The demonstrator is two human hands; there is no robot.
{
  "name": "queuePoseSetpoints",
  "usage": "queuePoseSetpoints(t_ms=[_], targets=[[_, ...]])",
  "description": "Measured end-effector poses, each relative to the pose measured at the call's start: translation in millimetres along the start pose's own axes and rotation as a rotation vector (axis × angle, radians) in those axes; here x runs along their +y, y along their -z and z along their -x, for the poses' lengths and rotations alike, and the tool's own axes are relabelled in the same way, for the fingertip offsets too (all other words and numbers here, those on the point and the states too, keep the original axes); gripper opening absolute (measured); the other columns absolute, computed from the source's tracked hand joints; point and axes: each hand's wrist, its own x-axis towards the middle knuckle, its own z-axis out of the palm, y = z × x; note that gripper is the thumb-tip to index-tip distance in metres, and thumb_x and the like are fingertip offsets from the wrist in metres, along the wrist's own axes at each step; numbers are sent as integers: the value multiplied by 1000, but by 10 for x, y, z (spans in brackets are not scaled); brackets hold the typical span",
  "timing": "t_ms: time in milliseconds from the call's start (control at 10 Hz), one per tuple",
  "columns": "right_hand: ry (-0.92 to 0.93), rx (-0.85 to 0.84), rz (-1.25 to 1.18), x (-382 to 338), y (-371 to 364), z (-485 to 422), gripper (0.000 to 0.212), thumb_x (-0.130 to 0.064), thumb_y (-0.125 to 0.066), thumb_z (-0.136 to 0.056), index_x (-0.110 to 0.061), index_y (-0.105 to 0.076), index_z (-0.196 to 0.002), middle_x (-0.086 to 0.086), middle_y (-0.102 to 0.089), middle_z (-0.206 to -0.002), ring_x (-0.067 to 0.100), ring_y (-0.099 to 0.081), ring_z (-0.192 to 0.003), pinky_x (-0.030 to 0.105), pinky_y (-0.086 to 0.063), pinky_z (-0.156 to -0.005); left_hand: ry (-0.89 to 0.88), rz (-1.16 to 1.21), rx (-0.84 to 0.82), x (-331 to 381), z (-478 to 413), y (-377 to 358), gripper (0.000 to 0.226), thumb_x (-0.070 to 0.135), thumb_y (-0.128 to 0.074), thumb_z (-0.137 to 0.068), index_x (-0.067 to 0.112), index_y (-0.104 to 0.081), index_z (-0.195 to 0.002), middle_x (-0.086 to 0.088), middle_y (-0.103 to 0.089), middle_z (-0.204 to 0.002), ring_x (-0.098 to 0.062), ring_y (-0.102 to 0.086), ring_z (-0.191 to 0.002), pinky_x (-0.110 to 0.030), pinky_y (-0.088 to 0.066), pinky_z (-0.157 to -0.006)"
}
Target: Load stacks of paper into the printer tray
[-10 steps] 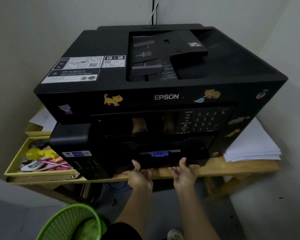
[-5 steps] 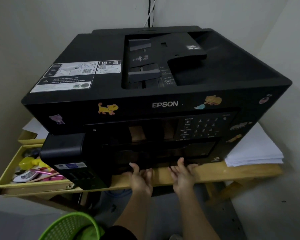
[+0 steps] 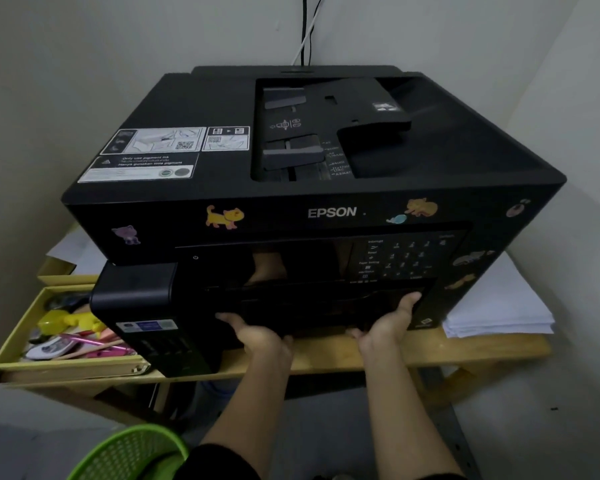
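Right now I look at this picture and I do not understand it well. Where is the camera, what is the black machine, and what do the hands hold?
The camera is worn on the person's head, so it looks forward and down over their own arms. The black machine is an Epson printer with cat stickers, standing on a wooden table. The left hand and right hand grip the tray low on the printer's front, one toward each side; their fingers go underneath, out of sight. Neither hand holds paper. A stack of white paper lies on the table to the right of the printer. To the left is a yellow box with pens and small items. A green basket stands on the floor below.
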Motion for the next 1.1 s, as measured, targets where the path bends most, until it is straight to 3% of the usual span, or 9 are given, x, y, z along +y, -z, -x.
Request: queuePoseSetpoints(t_ms=[100,200,300,500,700,800,900,1000,1100], targets=[[15,-57,-26,6,-11,-16,74,-70,-35,-87,-23,-31,-144,16,-44,-142,44,-35,-135,60,-15,-115,-4,-28,-1,-15,-13,-37,81,76,-34,-83,30,-26,-149,-3,-36,-152,-30,-34,-139,-48,-23,-117],[20,-108,-33,42,31,-135,72,-70,-37,-86,-22,-35,-140,13,-54,-117,48,-32,-135,61,-14,-115,-1,-16,-2,-12,-73,-43,73,72,-35,-85,29,-37,-144,-4,-43,-147,-30,-40,-132,-42,-31,-112],[27,-146,-55,44,45,-152,71,-66,-38,-89,-21,-32,-144,12,-51,-115,41,-37,-131,61,-16,-115,-5,12,-5,-7,-67,-52,68,68,-36,-88,28,-39,-144,-5,-43,-146,-29,-39,-134,-41,-28,-114],[17,-205,3,54,102,-80,83,-72,-39,-84,-25,-21,-150,15,-34,-150,38,-34,-136,61,-21,-115,53,-56,-109,5,-111,64,78,74,-35,-84,30,-30,-148,-6,-36,-152,-30,-32,-141,-45,-20,-118],[76,-39,299,177,139,-39,79,-69,-33,-88,-18,-30,-148,11,-44,-145,30,-44,-131,46,-35,-111,52,-685,-49,139,-19,133,87,74,-7,-86,19,-16,-152,-5,-20,-159,-27,-20,-147,-46,-19,-119],[275,65,668,296,193,139,61,-53,-34,-96,-9,-47,-137,13,-57,-126,28,-57,-110,40,-45,-90,-81,-1011,-99,197,65,221,89,73,-13,-88,11,-24,-150,-10,-28,-155,-31,-30,-142,-45,-24,-118],[476,23,1083,388,274,290,53,-40,-38,-99,-7,-42,-140,18,-53,-134,34,-51,-123,40,-42,-99,-239,-1398,-146,222,206,337,76,60,-25,-96,1,-37,-143,-19,-45,-143,-36,-45,-129,-39,-35,-107],[616,-8,1374,389,290,458,51,-34,-45,-97,-9,-38,-142,18,-50,-135,33,-49,-123,38,-43,-98,-408,-1724,-255,214,319,405,68,52,-30,-98,6,-31,-147,-19,-47,-142,-34,-47,-128,-37,-41,-103],[820,-39,1521,300,248,662,46,-30,-46,-97,-10,-42,-138,13,-49,-135,28,-47,-125,34,-42,-99,-574,-1893,-297,188,462,395,61,50,-32,-99,10,-36,-145,-16,-54,-135,-32,-53,-122,-37,-47,-96]])
